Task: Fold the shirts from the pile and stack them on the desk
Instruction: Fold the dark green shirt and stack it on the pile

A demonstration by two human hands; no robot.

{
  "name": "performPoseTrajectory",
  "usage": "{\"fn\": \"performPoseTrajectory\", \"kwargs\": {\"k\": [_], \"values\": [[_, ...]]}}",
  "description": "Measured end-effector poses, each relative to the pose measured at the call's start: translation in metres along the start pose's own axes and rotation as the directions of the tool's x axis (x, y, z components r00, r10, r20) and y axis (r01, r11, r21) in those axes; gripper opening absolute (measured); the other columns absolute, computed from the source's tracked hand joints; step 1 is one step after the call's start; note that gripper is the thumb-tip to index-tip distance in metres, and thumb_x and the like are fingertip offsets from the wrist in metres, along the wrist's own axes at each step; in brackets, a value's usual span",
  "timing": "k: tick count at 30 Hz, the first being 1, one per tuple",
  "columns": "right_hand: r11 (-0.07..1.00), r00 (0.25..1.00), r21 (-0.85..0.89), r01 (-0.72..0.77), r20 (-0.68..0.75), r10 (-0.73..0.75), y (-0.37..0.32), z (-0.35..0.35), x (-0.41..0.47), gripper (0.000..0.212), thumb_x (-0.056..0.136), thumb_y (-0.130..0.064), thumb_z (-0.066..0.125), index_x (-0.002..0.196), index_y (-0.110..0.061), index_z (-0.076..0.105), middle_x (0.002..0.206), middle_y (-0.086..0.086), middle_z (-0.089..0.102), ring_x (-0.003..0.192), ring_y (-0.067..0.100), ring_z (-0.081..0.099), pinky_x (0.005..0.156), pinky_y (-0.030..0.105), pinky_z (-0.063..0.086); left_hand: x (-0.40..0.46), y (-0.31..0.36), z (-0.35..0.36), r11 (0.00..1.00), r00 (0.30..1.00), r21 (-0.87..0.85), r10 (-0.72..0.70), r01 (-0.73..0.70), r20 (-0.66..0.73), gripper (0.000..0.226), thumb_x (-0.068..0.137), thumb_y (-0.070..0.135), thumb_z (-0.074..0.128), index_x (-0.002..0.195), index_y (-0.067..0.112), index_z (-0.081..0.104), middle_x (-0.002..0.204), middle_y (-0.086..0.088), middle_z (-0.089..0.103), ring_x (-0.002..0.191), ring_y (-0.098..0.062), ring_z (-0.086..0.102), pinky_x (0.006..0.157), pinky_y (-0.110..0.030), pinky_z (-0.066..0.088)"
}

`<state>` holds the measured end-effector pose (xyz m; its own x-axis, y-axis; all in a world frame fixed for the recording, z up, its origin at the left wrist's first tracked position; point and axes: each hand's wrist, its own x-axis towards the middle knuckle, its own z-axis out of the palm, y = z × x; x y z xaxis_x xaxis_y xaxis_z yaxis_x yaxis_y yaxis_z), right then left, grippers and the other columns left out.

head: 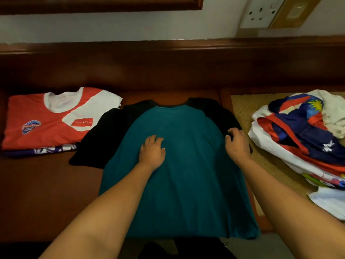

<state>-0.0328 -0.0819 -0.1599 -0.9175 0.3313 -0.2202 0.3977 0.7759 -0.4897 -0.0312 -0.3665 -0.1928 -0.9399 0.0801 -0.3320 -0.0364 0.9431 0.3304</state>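
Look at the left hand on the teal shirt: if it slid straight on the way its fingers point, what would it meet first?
Probably the black collar of the teal shirt; the left hand points up the shirt toward it.

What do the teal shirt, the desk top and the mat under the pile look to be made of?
Teal shirt: soft matte knit, probably cotton or a blend; it lies limp with shallow wrinkles under the left hand. Desk: dark reddish wood with a glossy varnish, judging by the soft reflections. Mat: woven straw or rattan, tan, with a visible plaited texture.
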Motion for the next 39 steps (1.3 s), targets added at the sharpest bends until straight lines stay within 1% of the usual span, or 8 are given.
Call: {"fn": "performPoseTrajectory", "kwargs": {"k": [7, 11, 16, 19, 24, 30, 34, 39], "values": [[0.936, 0.988, -0.32, -0.143, -0.1, 0.117, 0.013, 0.011, 0.058, 0.045, 0.093, -0.029, 0.059, 0.124, 0.002, 0.048, 0.125, 0.026, 0.051, 0.119, 0.042, 0.044, 0.093, 0.049, 0.038, 0.077, 0.021, 0.024, 0.988, 0.997, 0.146, 0.062, -0.056, -0.037, 0.058, 0.1, 0.049, 0.029, 0.152, 0.029, 0.012, 0.161, -0.004, 0.002, 0.148, -0.027, -0.003, 0.117, -0.049, 0.0], [0.985, 0.983, -0.017, -0.172, -0.074, 0.171, 0.016, -0.011, 0.097, 0.036, 0.096, -0.019, 0.054, 0.122, 0.004, 0.047, 0.119, 0.03, 0.055, 0.112, 0.044, 0.052, 0.089, 0.042, 0.042, 0.097, 0.012, 0.033, 0.964, 0.987, 0.254, 0.111, -0.077, -0.121, 0.06, 0.098, 0.054, 0.01, 0.153, 0.032, 0.005, 0.162, -0.003, 0.001, 0.148, -0.026, -0.003, 0.118, -0.052, 0.001], [0.906, 0.955, 0.324, -0.271, 0.206, 0.212, 0.006, -0.065, 0.152, 0.009, 0.094, -0.008, 0.057, 0.101, -0.013, 0.055, 0.105, 0.014, 0.059, 0.105, 0.031, 0.056, 0.086, 0.041, 0.047, 0.118, 0.005, 0.027, 0.967, 0.985, 0.241, 0.118, -0.085, -0.125, 0.059, 0.098, 0.053, 0.012, 0.153, 0.033, 0.001, 0.162, -0.002, -0.003, 0.148, -0.024, -0.006, 0.119, -0.048, -0.001], [0.887, 0.974, 0.405, -0.222, 0.054, 0.219, 0.008, -0.099, 0.181, 0.023, 0.085, 0.0, 0.064, 0.095, -0.02, 0.06, 0.094, 0.009, 0.059, 0.101, 0.033, 0.059, 0.082, 0.04, 0.05, 0.121, 0.003, 0.025, 0.963, 0.984, 0.257, 0.121, -0.084, -0.131, 0.061, 0.096, 0.055, 0.003, 0.153, 0.033, 0.001, 0.162, -0.002, -0.002, 0.149, -0.024, -0.005, 0.119, -0.048, -0.001], [0.997, 0.963, 0.035, -0.063, -0.259, 0.069, 0.021, -0.101, 0.182, 0.029, 0.074, -0.022, 0.057, 0.102, -0.022, 0.063, 0.108, 0.017, 0.058, 0.1, 0.038, 0.059, 0.088, 0.042, 0.049, 0.123, 0.009, 0.021, 0.979, 0.978, 0.191, 0.106, -0.071, -0.182, 0.067, 0.094, 0.057, 0.006, 0.153, 0.026, 0.016, 0.161, -0.007, 0.007, 0.148, -0.027, 0.002, 0.118, -0.052, 0.005], [0.853, 0.976, -0.496, 0.16, 0.209, -0.061, 0.009, -0.044, 0.138, 0.075, 0.084, -0.062, 0.057, 0.145, -0.028, 0.03, 0.146, 0.012, 0.032, 0.134, 0.035, 0.03, 0.105, 0.05, 0.028, 0.138, 0.032, 0.021, 0.972, 0.986, 0.225, 0.102, -0.071, -0.131, 0.066, 0.094, 0.061, 0.008, 0.153, 0.031, 0.01, 0.162, -0.006, 0.002, 0.148, -0.028, -0.003, 0.117, -0.055, 0.002], [0.788, 0.974, -0.582, 0.2, 0.206, -0.095, 0.022, -0.052, 0.149, 0.037, 0.091, -0.021, 0.054, 0.127, -0.018, 0.05, 0.125, 0.012, 0.052, 0.114, 0.034, 0.05, 0.093, 0.044, 0.039, 0.142, 0.029, 0.024, 0.959, 0.988, 0.278, 0.092, -0.054, -0.125, 0.071, 0.089, 0.065, -0.002, 0.152, 0.034, 0.002, 0.162, -0.005, -0.001, 0.148, -0.028, -0.006, 0.116, -0.055, 0.0], [0.991, 0.994, -0.116, -0.074, -0.091, 0.064, 0.033, -0.105, 0.19, 0.023, 0.081, 0.006, 0.049, 0.09, -0.011, 0.062, 0.098, 0.02, 0.065, 0.096, 0.037, 0.06, 0.074, 0.034, 0.045, 0.143, 0.028, 0.025, 0.956, 0.989, 0.289, 0.088, -0.049, -0.122, 0.072, 0.087, 0.065, -0.006, 0.152, 0.035, 0.0, 0.162, -0.005, -0.003, 0.148, -0.028, -0.008, 0.116, -0.055, 0.0]]}}
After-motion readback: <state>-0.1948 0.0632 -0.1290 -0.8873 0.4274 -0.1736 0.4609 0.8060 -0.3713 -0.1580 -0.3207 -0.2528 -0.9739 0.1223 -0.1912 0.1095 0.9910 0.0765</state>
